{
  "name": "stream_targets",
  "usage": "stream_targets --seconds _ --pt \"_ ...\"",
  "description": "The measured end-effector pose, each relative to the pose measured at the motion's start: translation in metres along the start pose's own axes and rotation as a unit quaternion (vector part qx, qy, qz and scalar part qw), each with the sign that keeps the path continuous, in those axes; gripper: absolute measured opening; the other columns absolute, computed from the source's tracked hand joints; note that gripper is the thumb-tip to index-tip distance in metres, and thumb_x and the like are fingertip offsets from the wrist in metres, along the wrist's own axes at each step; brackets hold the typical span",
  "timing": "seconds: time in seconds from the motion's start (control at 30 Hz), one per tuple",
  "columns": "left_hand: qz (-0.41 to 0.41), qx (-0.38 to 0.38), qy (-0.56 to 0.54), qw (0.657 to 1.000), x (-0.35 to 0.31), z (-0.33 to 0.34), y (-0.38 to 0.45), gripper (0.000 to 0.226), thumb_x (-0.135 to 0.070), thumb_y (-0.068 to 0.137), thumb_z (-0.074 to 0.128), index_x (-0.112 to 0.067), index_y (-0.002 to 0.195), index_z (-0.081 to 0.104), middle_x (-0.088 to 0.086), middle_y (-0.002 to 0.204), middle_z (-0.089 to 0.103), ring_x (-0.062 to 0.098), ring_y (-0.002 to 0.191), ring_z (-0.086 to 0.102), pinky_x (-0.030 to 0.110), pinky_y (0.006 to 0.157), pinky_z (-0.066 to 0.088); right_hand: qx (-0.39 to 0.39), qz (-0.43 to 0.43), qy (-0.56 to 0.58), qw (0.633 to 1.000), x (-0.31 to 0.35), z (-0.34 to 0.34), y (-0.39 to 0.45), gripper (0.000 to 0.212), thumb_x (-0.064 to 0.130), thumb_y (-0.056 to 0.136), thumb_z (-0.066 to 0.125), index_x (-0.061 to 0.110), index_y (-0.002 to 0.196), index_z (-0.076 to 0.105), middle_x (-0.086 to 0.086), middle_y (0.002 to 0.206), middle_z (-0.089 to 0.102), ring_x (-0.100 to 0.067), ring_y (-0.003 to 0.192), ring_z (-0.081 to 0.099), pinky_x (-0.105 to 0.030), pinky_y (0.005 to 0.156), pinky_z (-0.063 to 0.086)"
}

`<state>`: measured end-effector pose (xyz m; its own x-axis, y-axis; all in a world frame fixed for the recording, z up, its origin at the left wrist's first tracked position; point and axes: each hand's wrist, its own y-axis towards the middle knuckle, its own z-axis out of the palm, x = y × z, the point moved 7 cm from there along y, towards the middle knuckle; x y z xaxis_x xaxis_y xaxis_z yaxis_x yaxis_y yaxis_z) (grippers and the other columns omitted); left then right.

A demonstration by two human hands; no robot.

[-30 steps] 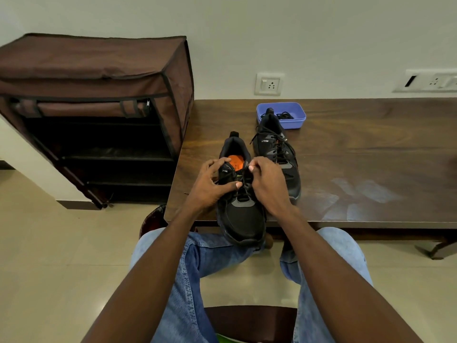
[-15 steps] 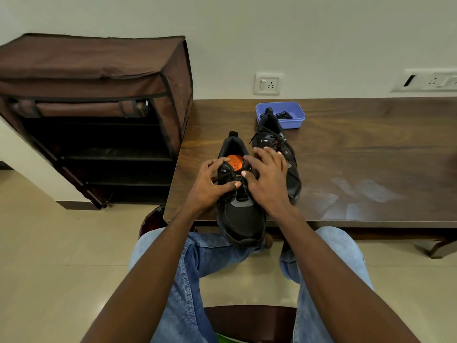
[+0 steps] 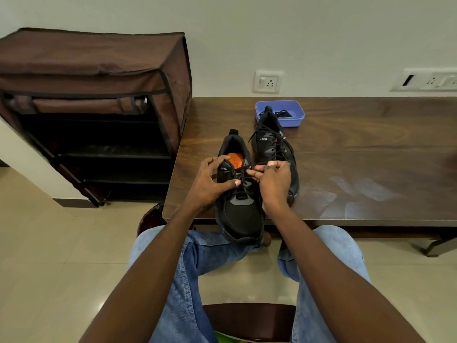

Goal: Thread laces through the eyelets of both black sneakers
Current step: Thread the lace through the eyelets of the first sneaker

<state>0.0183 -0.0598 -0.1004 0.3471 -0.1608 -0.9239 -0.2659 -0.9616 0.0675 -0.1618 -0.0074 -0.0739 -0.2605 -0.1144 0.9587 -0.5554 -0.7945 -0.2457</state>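
Two black sneakers on the brown desk (image 3: pixel 358 154); brown fabric shoe rack (image 3: pixel 94 100) far left; left hand (image 3: pixel 210 184) curled round the near sneaker (image 3: pixel 238 206), thumb on its tongue; right hand (image 3: pixel 273 183) pinching a lace (image 3: pixel 258 167) over the eyelets; laced sneaker (image 3: pixel 274 149) just behind; blue tray (image 3: pixel 294 120) beyond, holding a black lace.

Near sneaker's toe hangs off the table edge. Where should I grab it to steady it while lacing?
Grip the near sneaker at its collar, coming from its left side, as the left hand does now: fingers hooked over the open rim, thumb pressed across the tongue. The rim gives a firm edge, and that side leaves the right hand free to pinch the lace.
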Motion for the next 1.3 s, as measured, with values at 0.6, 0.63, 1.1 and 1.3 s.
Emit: stream_targets --seconds 0.6,0.63,1.1,1.3 --pt "-0.007 0.0 0.02 1.0 0.002 -0.001 0.001 0.074 -0.03 0.077 0.085 -0.033 0.141 0.05 -0.003 0.139 0.032 0.01 0.127 0.039 0.005 0.09 0.035 0.151 -0.247 -0.405 0.868 0.011 0.026 0.001 0.011 0.012 0.102 0.048 0.016 0.093 0.054 -0.003 0.091 0.065 -0.021 0.085 0.061 -0.045 0.076 0.05" --pt "-0.008 0.0 0.025 1.0 0.001 -0.001 0.001 0.074 -0.03 0.077 0.085 -0.033 0.142 0.05 -0.003 0.139 0.032 0.008 0.126 0.038 0.001 0.087 0.033 0.152 -0.228 -0.394 0.877 0.009 0.024 0.001 0.012 0.011 0.102 0.047 0.016 0.093 0.053 -0.003 0.093 0.067 -0.02 0.088 0.062 -0.045 0.078 0.052" --pt "-0.018 -0.06 -0.036 0.997 -0.01 -0.007 -0.002 0.034 -0.033 0.1 0.058 -0.023 0.133 0.06 -0.001 0.136 0.045 0.001 0.114 0.05 -0.004 0.076 0.04 0.063 -0.127 -0.362 0.921 0.047 -0.019 0.018 0.031 0.026 0.089 0.065 0.01 0.063 0.059 -0.008 0.061 0.065 -0.022 0.058 0.063 -0.034 0.058 0.049" --pt "-0.008 -0.115 -0.054 0.992 -0.018 -0.014 -0.006 0.01 -0.038 0.096 0.062 -0.046 0.1 0.067 -0.012 0.111 0.065 0.004 0.107 0.063 0.033 0.097 0.053 0.147 -0.178 -0.415 0.88 0.03 0.026 0.007 0.04 0.049 0.09 0.065 0.017 0.114 0.06 0.007 0.081 0.062 -0.018 0.087 0.063 -0.037 0.076 0.049"
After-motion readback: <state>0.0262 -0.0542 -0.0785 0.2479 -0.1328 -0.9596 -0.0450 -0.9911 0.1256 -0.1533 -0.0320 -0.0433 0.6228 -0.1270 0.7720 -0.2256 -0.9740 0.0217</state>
